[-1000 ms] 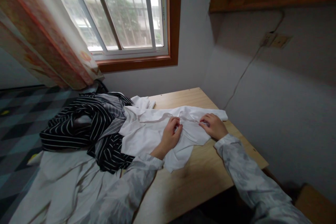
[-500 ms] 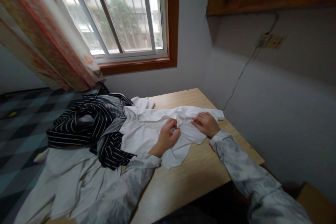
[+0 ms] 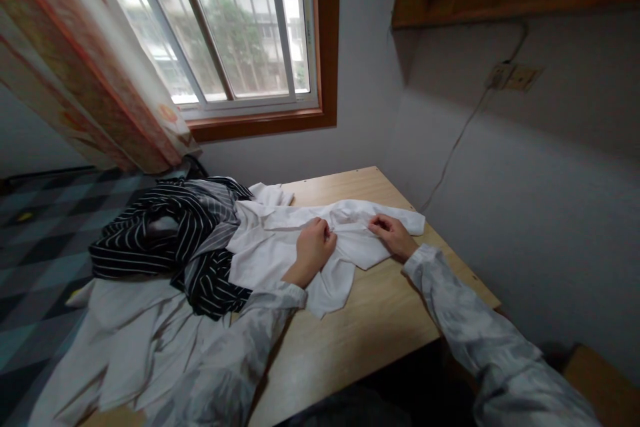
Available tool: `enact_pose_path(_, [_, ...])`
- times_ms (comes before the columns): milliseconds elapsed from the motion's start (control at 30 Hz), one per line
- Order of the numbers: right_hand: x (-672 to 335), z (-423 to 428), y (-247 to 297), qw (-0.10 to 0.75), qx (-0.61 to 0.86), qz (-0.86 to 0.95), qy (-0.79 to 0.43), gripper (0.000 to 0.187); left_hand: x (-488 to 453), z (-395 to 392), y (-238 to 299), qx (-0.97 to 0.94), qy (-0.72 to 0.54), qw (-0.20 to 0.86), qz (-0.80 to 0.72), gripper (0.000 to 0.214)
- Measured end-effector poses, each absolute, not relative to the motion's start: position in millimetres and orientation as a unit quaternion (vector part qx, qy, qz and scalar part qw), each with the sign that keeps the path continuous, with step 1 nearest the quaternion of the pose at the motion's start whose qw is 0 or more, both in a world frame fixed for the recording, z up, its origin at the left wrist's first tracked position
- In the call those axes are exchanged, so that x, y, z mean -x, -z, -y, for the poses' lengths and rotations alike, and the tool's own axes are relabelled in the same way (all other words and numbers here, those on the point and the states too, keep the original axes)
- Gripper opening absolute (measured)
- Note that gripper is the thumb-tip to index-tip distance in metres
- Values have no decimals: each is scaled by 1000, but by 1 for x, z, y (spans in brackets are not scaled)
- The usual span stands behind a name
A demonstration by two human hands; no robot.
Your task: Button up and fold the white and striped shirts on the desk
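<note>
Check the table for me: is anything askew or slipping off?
Yes. The white cloth at the near left seems to sag past the table edge, and the black striped garment lies in a loose heap. The white shirt gripped by the left hand and right hand is rumpled, not flat.

Your shirt (image 3: 280, 250) is plain white. The garment (image 3: 150, 233) beside it is black with thin white stripes. Your desk (image 3: 380, 320) is pale wood, your sleeves (image 3: 470, 333) mottled grey, the curtain (image 3: 75, 73) orange and cream.
</note>
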State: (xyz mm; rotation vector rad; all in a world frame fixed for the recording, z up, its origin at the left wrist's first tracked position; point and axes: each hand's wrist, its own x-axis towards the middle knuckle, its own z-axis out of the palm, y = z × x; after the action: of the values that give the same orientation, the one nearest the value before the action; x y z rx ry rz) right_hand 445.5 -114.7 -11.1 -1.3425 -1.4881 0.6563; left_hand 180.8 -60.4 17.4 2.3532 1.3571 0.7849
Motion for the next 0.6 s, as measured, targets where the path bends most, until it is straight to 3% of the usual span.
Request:
enact_pose_path(167, [-435,114,21,542,560,557,-286,29,-209,79,-35,-843,-309,96,-430,7])
enact_pose_path(333, [-431,116,26,550,564,550,-279,32,-237,97,-27,-818,-318,238,-416,28])
enact_pose_path(600, [-427,119,24,538,562,562,-281,32,-249,88,-5,-768,-337,318,-443,18])
